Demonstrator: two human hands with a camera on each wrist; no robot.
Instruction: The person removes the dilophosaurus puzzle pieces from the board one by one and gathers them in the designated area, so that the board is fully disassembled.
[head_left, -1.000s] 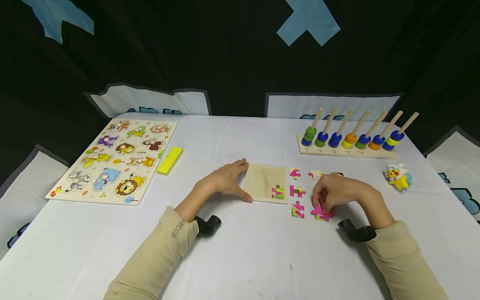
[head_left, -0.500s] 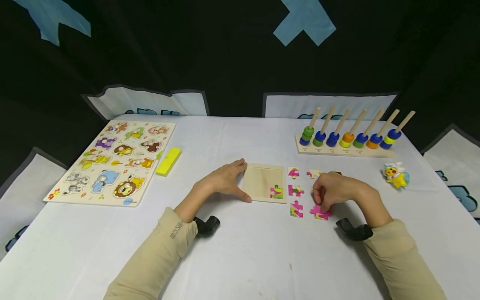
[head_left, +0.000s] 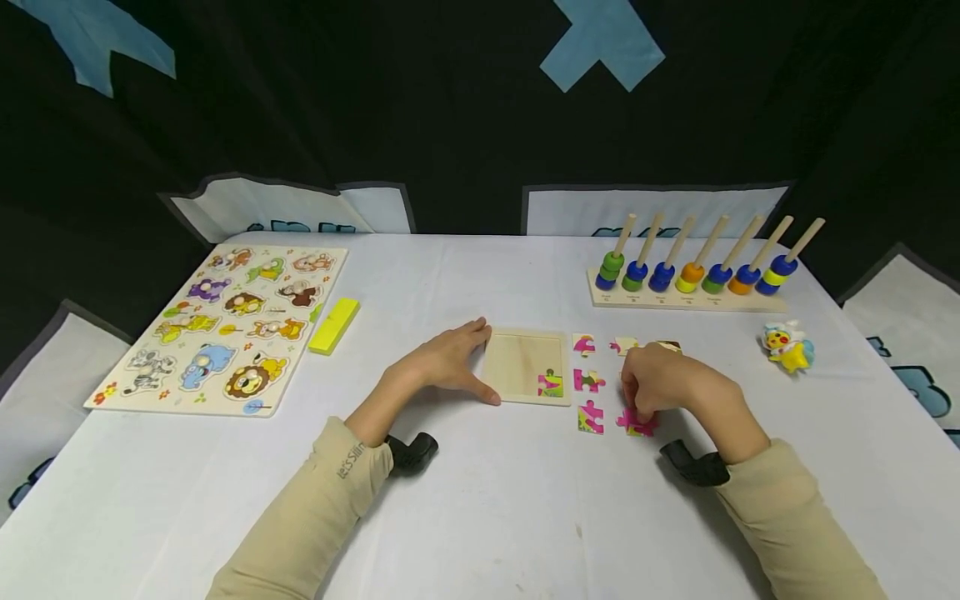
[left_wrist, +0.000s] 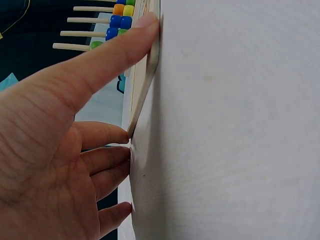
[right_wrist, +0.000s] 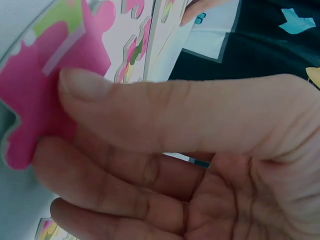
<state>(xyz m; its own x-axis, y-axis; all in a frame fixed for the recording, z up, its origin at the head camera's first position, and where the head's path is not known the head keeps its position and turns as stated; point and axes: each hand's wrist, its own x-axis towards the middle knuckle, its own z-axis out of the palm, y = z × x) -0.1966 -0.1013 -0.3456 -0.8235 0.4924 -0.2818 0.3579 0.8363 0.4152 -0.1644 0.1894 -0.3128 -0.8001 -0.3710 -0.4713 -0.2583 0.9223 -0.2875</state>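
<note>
My left hand (head_left: 450, 360) rests at the left side of a square wooden puzzle tray (head_left: 516, 354). Its thumb touches the near edge and its fingertips the far left corner, as the left wrist view also shows. One pink and green jigsaw piece (head_left: 551, 385) lies in the tray's near right corner. To the right of the tray, my right hand (head_left: 678, 385) pinches a pink jigsaw piece (right_wrist: 35, 100) between thumb and fingers, low over the table. The hand partly covers this piece in the head view.
Several loose jigsaw pieces (head_left: 588, 380) lie between the tray and my right hand, others beyond it. An animal puzzle board (head_left: 225, 329) and a yellow block (head_left: 333, 326) are at left. A bead stacker (head_left: 686, 300) stands at back right, near a small toy figure (head_left: 787, 347).
My right hand has shifted slightly, its fingers now further over the pink jigsaw piece, and more of a dark piece shows behind it. The left hand stays at the tray.
</note>
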